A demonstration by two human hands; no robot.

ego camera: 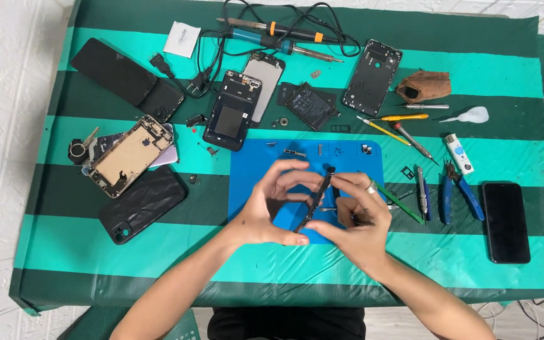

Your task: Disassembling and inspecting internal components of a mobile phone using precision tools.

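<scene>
Holding phone [315, 203] edge-up over mat [247, 170]: left hand [266, 211] and right hand [357, 217] pinched its ends, edge exposed for inspection.

Two hands meet in the middle

Left hand [266, 208] and right hand [360, 217] face each other, fingers curled inward, fingertips pinching; forearms angle in from below.

Green-striped table [64, 252] under blue mat [253, 176], black phone [505, 221], blue pliers [461, 189], soldering iron [284, 45]
</scene>
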